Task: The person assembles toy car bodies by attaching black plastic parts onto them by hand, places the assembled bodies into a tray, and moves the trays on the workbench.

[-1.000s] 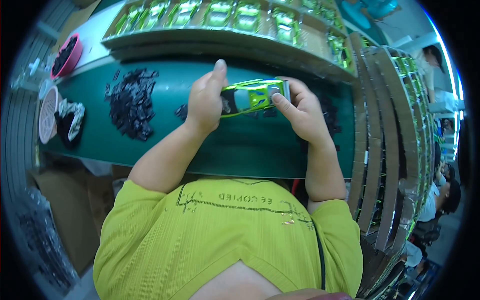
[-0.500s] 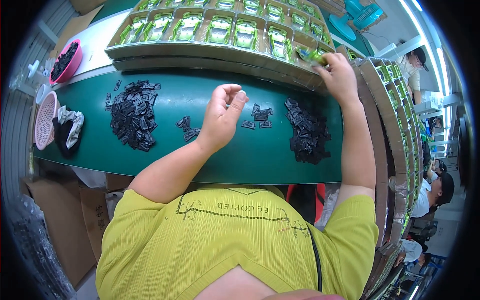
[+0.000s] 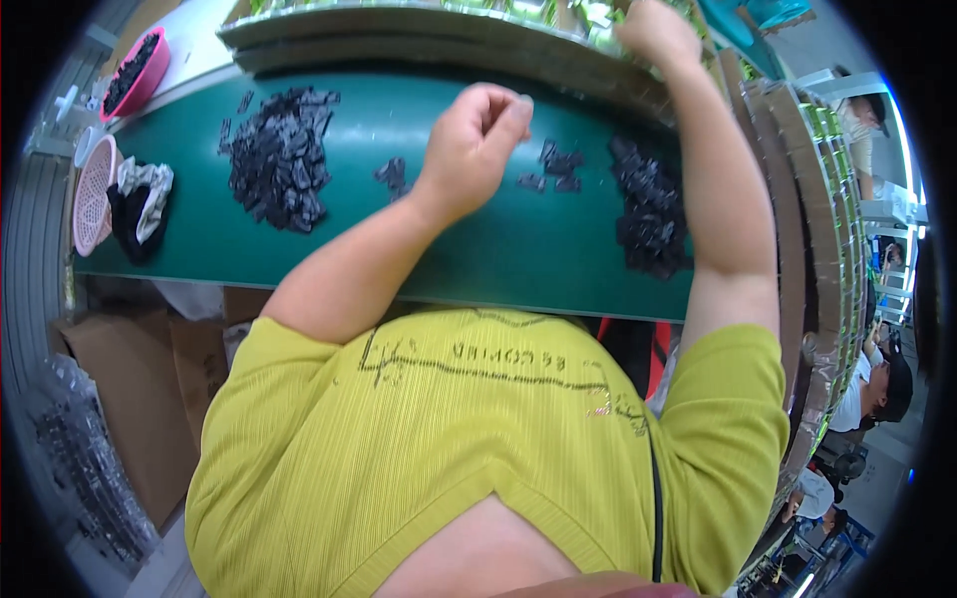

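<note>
My left hand (image 3: 474, 149) hangs over the middle of the green table (image 3: 439, 254), its fingers curled and the thumb tip pressed against them. Whatever the pinch might hold is hidden. At the top edge my right hand (image 3: 658, 38) reaches over a cardboard tray (image 3: 449, 55) of green and clear plastic toy-car-like parts (image 3: 533, 12). Its fingers are bent down among the parts and partly hidden. Small flat black plastic pieces lie below: a large pile (image 3: 279, 159) at left, another pile (image 3: 648, 209) at right, and a few loose ones (image 3: 560, 164) between.
Left of the table sit a pink bowl (image 3: 137, 75) of black pieces, a pale pink basket (image 3: 95, 199) and a black-and-white cloth (image 3: 142, 204). Stacked trays (image 3: 812, 219) of green parts border my right arm. Other people (image 3: 877, 384) work at far right.
My right hand, which held a green part over the tray, has moved farther away and slightly left. My left hand's thumb and fingers have closed together. The view has tilted toward me.
</note>
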`<state>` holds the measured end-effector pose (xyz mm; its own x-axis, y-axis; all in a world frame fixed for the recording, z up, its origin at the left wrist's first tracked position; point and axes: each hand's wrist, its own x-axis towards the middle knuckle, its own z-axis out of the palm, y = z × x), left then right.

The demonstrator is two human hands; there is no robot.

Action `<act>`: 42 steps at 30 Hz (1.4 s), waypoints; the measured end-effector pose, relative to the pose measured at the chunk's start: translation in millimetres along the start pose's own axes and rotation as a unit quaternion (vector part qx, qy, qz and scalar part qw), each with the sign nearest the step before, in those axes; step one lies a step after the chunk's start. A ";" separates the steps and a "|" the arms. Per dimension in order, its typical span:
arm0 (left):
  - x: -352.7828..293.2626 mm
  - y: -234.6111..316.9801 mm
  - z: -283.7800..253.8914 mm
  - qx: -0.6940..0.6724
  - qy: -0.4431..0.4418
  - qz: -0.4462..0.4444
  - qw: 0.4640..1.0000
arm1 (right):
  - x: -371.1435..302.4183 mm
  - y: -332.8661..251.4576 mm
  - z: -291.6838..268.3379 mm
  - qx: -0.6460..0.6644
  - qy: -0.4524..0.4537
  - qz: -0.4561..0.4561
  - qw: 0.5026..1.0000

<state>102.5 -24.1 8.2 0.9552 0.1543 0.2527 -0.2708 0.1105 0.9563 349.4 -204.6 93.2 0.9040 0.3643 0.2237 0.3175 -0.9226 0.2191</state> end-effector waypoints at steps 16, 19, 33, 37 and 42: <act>-3.1 33.1 -19.2 0.121 -0.078 -0.055 0.988 | -230.2 -68.1 -15.7 0.360 -0.014 -0.306 0.881; -2.1 31.0 -23.3 0.276 -0.185 -0.084 0.939 | -226.5 -67.4 -9.6 0.423 -0.078 -0.238 0.871; -9.4 29.4 -21.9 0.443 -0.355 -0.053 0.822 | -191.6 -74.6 3.2 0.305 -0.012 -0.290 0.907; -12.9 31.1 -18.7 0.439 -0.351 -0.061 0.825 | -216.5 -55.4 -18.6 0.615 -0.082 -0.063 0.782; -19.6 25.4 -14.4 0.407 -0.346 -0.060 0.843 | -263.8 -67.8 -23.6 0.726 -0.085 0.017 0.682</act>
<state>75.2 -10.2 25.4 0.8869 -0.4516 -0.0969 -0.2647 -0.6689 0.6946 82.6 -235.1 41.8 0.8986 0.4339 0.0655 0.1334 -0.1280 -0.9828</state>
